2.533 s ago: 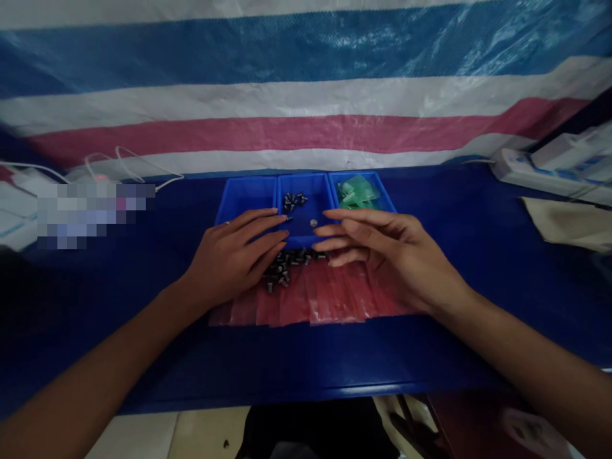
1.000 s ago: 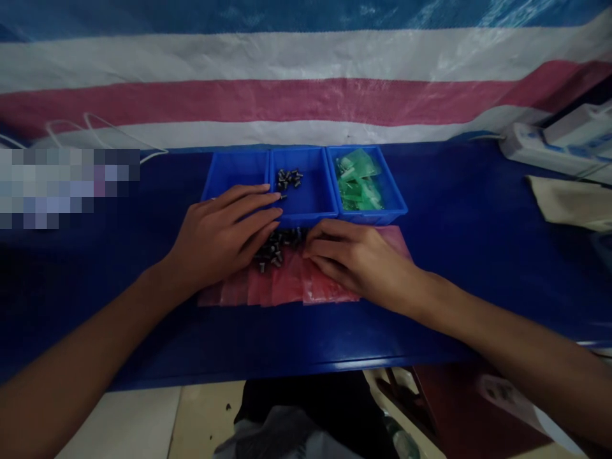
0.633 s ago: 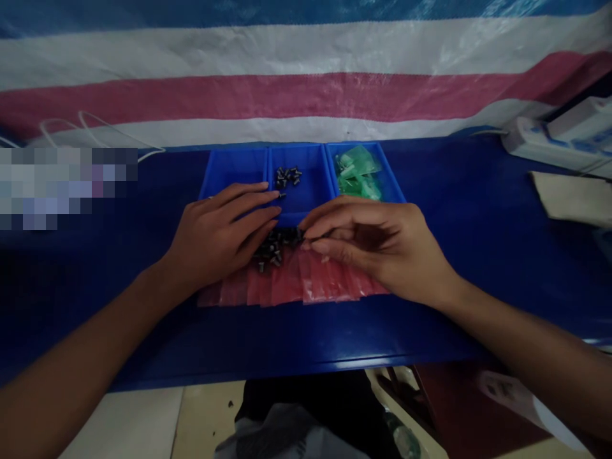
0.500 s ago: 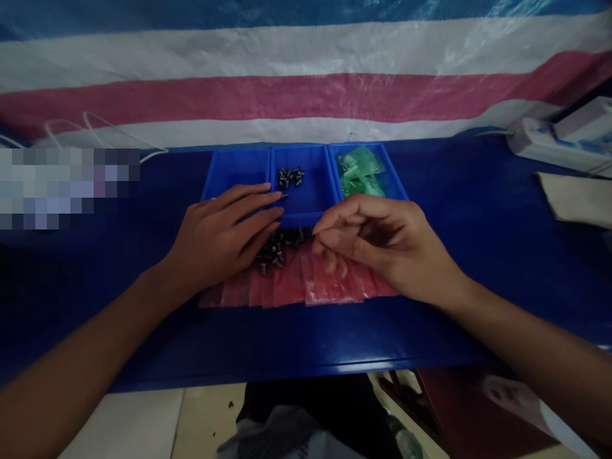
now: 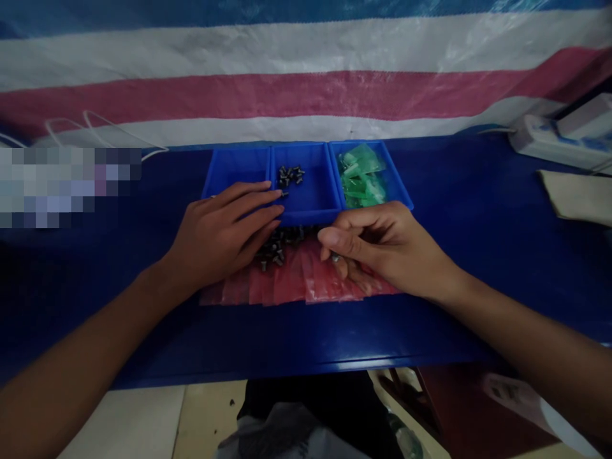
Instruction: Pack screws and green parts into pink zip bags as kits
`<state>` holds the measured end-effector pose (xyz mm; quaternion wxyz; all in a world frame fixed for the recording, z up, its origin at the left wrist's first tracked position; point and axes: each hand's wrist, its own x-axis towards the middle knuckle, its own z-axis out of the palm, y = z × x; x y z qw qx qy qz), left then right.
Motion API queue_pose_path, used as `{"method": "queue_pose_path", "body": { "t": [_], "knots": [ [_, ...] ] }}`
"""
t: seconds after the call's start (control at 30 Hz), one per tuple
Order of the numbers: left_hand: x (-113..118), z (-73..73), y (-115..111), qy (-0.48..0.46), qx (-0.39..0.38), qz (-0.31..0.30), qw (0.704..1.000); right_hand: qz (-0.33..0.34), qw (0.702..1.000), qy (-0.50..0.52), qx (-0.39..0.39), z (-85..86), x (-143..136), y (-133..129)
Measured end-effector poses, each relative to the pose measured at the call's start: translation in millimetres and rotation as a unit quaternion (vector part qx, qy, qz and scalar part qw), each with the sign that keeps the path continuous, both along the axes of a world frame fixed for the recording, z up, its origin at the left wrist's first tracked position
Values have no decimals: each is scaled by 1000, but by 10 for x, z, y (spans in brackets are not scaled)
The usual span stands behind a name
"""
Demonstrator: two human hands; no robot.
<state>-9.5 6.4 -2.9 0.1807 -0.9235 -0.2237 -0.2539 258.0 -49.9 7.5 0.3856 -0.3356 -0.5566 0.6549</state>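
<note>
My left hand [image 5: 227,226] lies with its fingers stretched over the front of the left and middle blue bins. A lone black screw [image 5: 285,194] shows at one fingertip; I cannot tell if it is touched. My right hand [image 5: 382,245] is curled, thumb against the fingers, over the red plastic bags [image 5: 289,277]. A small shiny screw [image 5: 335,257] shows between its fingers, mostly hidden. A heap of black screws [image 5: 275,248] rests on the bags between both hands. More screws [image 5: 290,174] are in the middle blue bin [image 5: 315,191].
The left blue bin [image 5: 241,167] is partly covered by my hand. Green plastic bags [image 5: 362,175] fill the right blue bin [image 5: 399,182]. A white power strip [image 5: 545,143] and a beige flat piece [image 5: 576,194] are on the blue table's right. White cables [image 5: 112,131] run at the left.
My right hand has drawn slightly right and down, away from the screw heap, and the small screw now shows between its fingers. My left hand has stayed in place.
</note>
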Motion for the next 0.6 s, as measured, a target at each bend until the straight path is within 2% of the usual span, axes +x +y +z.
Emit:
{"method": "queue_pose_path", "body": {
  "t": [0.1, 0.2, 0.33, 0.4, 0.43, 0.47, 0.53, 0.6],
  "knots": [
    [-2, 1, 9, -5, 9, -13, 1000, 19, 998, -20, -53, -23, 12, 6],
    [-7, 9, 21, -4, 9, -20, 1000, -19, 999, -8, -44, -49, 20, 28],
    [-10, 14, 24, 8, 16, -16, 1000, -111, 991, 52, 45, -44, 29, 39],
    [-9, 11, 20, 8, 12, -16, 1000, -144, 980, -3, 139, -44, 42, 22],
    [-8, 8, 18, 7, 8, -16, 1000, -146, 966, -61, 206, -54, 49, 11],
    [-8, 4, 16, 6, 5, -16, 1000, -139, 939, -129, 286, -72, 55, -1],
    [-9, 0, 12, 2, 6, -18, 1000, -96, 850, -265, 445, -130, 56, -21],
    [-9, -1, 12, -3, 12, -22, 1000, -40, 749, -368, 549, -201, 41, -32]
  ]
}}
